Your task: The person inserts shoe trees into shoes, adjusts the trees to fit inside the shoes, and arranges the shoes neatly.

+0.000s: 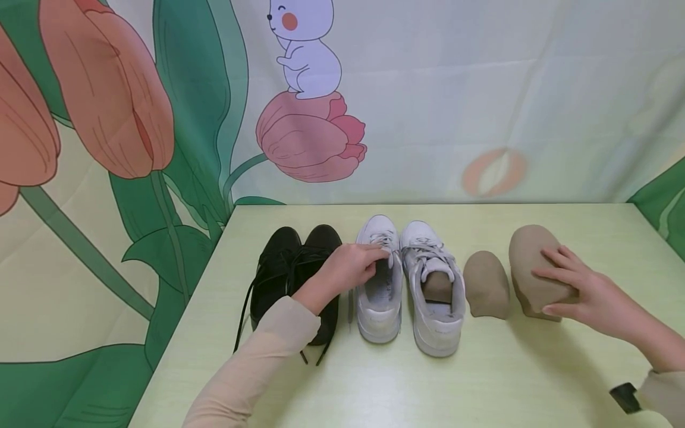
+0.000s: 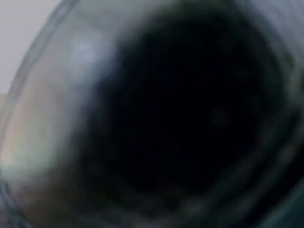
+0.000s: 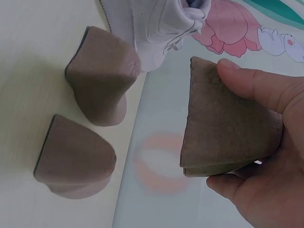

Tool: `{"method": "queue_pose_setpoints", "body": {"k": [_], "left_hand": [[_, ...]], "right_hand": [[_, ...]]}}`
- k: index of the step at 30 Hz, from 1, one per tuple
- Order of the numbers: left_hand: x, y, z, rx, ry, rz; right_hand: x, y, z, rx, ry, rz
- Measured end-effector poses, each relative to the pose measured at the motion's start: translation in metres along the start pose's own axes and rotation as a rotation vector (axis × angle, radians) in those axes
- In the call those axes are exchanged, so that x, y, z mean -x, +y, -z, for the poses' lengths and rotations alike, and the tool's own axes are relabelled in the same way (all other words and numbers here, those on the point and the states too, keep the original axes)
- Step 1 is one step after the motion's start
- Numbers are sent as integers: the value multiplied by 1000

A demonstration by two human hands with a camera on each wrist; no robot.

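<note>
My left hand reaches over the black shoes to the left white sneaker, its curled fingers pinching the tongue at the top of the opening. Held in my right hand is a brown toe-shaped shoe insert, raised above the table. The right wrist view shows thumb and fingers around this insert. Two similar inserts, one nearer the sneaker and one farther off, stand on the table there. Inside the right white sneaker sits another brown insert.
A pair of black lace-up shoes stands left of the sneakers, laces trailing on the pale table. Behind the table's back edge hangs a backdrop printed with tulips. Dark blur fills most of the left wrist view.
</note>
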State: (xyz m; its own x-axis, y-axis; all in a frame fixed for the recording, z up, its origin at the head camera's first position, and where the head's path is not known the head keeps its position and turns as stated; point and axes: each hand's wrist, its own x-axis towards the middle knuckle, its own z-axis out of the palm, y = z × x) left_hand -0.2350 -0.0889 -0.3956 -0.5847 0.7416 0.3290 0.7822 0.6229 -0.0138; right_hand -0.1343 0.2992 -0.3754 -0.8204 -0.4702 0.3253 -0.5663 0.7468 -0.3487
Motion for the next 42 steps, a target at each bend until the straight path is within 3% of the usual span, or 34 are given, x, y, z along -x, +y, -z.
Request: {"method": "queue_pose_setpoints", "body": {"k": [7, 15, 26, 42], "left_hand": [[-5, 0, 6, 34, -97, 5], [-12, -2, 11, 24, -138, -61], [-16, -1, 13, 26, -204, -38], [-15, -1, 13, -26, -196, -48]], "right_hand": [[-8, -13, 5, -77, -29, 44], [-18, -30, 8, -132, -77, 76], [-30, -48, 10, -188, -149, 127], [-46, -71, 6, -284, -243, 178]]}}
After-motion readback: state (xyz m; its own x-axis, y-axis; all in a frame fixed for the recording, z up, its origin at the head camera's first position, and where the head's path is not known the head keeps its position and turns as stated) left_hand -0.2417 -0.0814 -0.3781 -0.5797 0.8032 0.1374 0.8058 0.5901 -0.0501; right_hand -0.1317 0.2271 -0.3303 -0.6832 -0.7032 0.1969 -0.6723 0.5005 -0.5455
